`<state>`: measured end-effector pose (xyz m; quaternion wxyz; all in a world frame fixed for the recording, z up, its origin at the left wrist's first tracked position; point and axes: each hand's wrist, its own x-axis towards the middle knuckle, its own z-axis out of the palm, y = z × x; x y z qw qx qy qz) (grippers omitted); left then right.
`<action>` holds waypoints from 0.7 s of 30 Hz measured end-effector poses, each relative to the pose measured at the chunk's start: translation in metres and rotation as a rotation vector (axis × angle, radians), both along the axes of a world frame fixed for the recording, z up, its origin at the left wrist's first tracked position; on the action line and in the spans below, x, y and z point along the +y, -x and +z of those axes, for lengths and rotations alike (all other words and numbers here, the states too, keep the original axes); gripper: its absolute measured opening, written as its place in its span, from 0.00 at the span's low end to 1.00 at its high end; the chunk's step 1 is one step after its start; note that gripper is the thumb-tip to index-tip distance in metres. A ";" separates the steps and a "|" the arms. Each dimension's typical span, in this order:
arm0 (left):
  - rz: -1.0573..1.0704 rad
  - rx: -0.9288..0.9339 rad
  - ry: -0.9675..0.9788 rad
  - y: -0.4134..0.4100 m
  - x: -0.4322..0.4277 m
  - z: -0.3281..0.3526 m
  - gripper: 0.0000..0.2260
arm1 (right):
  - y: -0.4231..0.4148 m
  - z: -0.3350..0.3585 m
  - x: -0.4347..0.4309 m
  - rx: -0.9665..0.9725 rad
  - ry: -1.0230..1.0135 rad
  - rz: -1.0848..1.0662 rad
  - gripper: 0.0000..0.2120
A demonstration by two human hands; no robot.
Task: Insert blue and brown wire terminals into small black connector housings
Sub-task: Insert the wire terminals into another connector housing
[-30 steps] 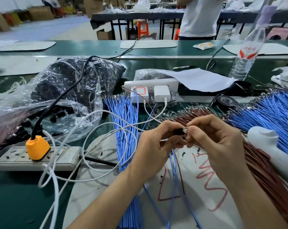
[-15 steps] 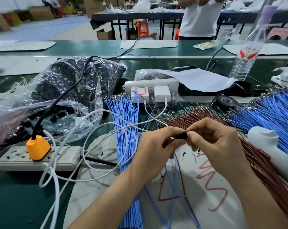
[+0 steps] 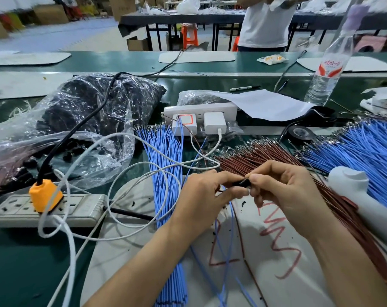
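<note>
A small black connector housing [image 3: 241,182] is pinched between my left hand [image 3: 201,196] and my right hand [image 3: 285,191], which meet above the white mat [image 3: 265,251]. Thin blue and brown wires [image 3: 232,220] hang down from the housing under my hands. A bundle of blue wires [image 3: 166,173] lies left of my hands. The brown wire bundle [image 3: 265,151] fans out behind and to the right. A second blue bundle [image 3: 354,151] lies at the far right. The clear bag of black housings [image 3: 77,120] sits at the left.
A grey power strip [image 3: 55,209] with an orange plug [image 3: 45,194] and looping white cables [image 3: 112,196] lies at the left. A white strip with chargers [image 3: 199,116], paper, a water bottle [image 3: 325,69], black tape [image 3: 301,132] and a white plastic tool [image 3: 365,196] surround the mat. A person stands behind.
My hands have drawn closer together around the housing. The metal terminal tip seen at the housing a second ago is no longer visible.
</note>
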<state>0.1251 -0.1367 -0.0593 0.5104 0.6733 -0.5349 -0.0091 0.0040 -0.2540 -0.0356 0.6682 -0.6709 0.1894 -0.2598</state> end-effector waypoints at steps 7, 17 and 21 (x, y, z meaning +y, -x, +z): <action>-0.090 0.123 -0.048 -0.001 0.002 -0.001 0.09 | 0.002 0.000 -0.002 0.042 -0.047 0.072 0.03; -0.123 0.253 -0.088 0.002 0.002 0.002 0.07 | 0.005 0.003 -0.006 0.062 0.067 0.129 0.05; -0.098 0.167 -0.104 -0.001 0.001 0.000 0.13 | 0.005 0.003 -0.007 0.042 0.043 0.085 0.02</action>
